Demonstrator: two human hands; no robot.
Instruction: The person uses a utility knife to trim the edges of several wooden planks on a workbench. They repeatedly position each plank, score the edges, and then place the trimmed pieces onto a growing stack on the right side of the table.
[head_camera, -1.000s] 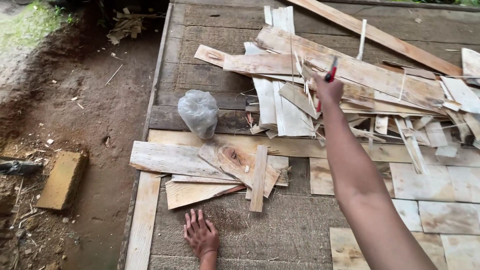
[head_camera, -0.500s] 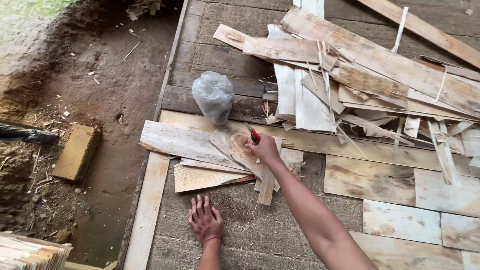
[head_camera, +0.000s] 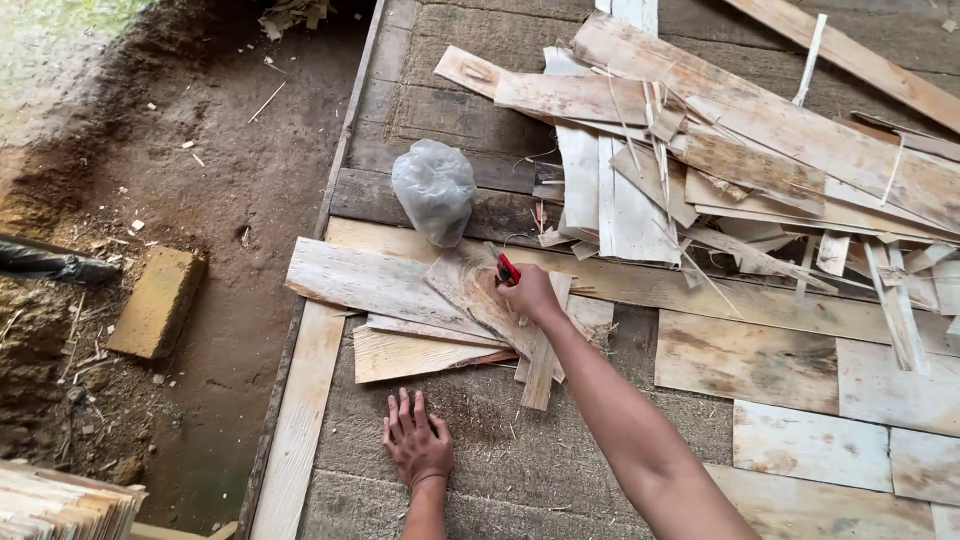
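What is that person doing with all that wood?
A person is bent over a small pile of thin wood pieces on a plank floor. The right hand holds a small red tool against the pile. The left hand lies flat on the floor. A bigger heap of wood scraps and a plastic bag lie beyond.

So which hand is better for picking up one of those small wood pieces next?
Probably the right hand: it rests on the small wood pieces, though it is closed around a red tool. The left hand holds nothing but lies flat on the floor planks, short of the pile.
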